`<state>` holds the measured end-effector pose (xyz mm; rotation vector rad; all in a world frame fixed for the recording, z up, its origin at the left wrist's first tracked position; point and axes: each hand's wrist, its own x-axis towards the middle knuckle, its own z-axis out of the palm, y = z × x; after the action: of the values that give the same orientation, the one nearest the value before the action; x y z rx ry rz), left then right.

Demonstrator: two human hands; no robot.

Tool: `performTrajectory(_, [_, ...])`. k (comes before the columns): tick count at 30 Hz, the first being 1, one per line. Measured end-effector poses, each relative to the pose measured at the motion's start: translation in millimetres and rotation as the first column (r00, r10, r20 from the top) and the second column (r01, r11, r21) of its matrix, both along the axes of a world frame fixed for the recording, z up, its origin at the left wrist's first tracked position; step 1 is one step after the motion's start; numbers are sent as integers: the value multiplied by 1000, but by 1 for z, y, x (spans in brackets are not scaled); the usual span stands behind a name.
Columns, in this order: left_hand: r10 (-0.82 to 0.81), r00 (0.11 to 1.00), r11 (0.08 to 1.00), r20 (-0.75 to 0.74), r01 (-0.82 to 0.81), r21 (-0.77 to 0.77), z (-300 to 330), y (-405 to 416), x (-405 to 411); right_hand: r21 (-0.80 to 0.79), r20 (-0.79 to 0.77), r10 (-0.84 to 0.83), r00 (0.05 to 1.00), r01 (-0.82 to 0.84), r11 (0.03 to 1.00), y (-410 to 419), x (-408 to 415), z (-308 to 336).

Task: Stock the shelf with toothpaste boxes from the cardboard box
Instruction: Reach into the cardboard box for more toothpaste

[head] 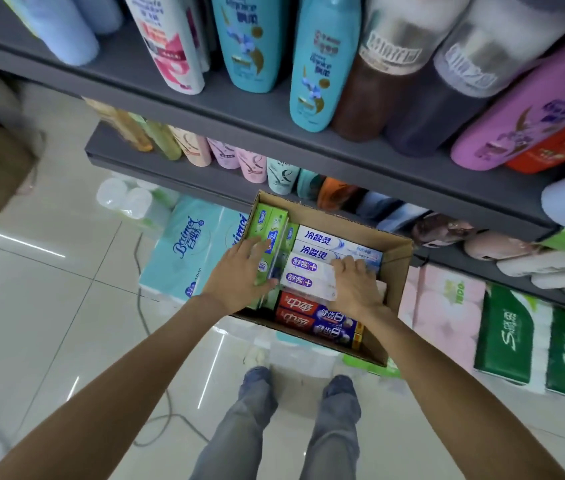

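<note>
— What's closest to the lens?

— Two bare forearms reaching forward and down, with grey trouser legs (pixel 274 427) and shoes on the tiled floor (pixel 49 306) below. Both hands are inside the cardboard box (pixel 395 268), which sits low in front of the grey shelf (pixel 274 116).

— And the hands themselves?

— The left hand (pixel 239 275) lies with fingers spread and nearly straight on the green toothpaste boxes (pixel 267 230) standing at the left side of the carton, thumb along their lower edge. The right hand (pixel 353 282) has its fingers curled over the end of the white toothpaste boxes with purple labels (pixel 303 271), gripping them (how many it holds, I cannot tell).

— What else is in the carton?

— White-and-blue boxes (pixel 329 242) behind the purple-labelled ones, red boxes (pixel 308 315) in front.

— Around it?

— Shampoo bottles (pixel 250 46) on the shelf above, a second row of bottles below that, light blue tissue packs (pixel 187 251) left of the carton, green-and-white paper rolls (pixel 516 337) to the right.
</note>
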<state>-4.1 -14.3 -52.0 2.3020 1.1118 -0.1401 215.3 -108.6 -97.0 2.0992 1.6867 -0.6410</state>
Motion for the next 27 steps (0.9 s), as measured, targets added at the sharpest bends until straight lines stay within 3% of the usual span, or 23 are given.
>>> performTrajectory(3, [235,952,958,193,-193,-214,24,0,0,63,-123,-133,984,141,988,-7,-1,35])
performTrajectory(7, [400,888,855,229,-271,-443,40,-4,6,119,-397,-328,857,402,908,-6,2,78])
performTrajectory(9, [552,796,705,247,-288,-648,56,-7,14,40,-604,-435,668,571,820,-8,1,101])
performTrajectory(12, [670,703,446,240,-122,-887,80,-17,29,-145,-850,-458,260,720,678,-15,-10,133])
performTrajectory(15, [728,631,282,269,82,-956,91,-27,37,-213,-907,-416,63,783,584,-24,-27,159])
performTrajectory(20, [781,553,298,290,78,-951,109,-40,41,-230,-939,-337,-71,856,462,-38,-44,192])
performTrajectory(24, [761,570,335,312,68,-940,119,-48,45,-331,-914,-357,-195,867,373,-54,-51,208])
performTrajectory(27, [773,555,351,307,30,-936,134,-54,52,-347,-899,-369,-235,897,273,-63,-48,220])
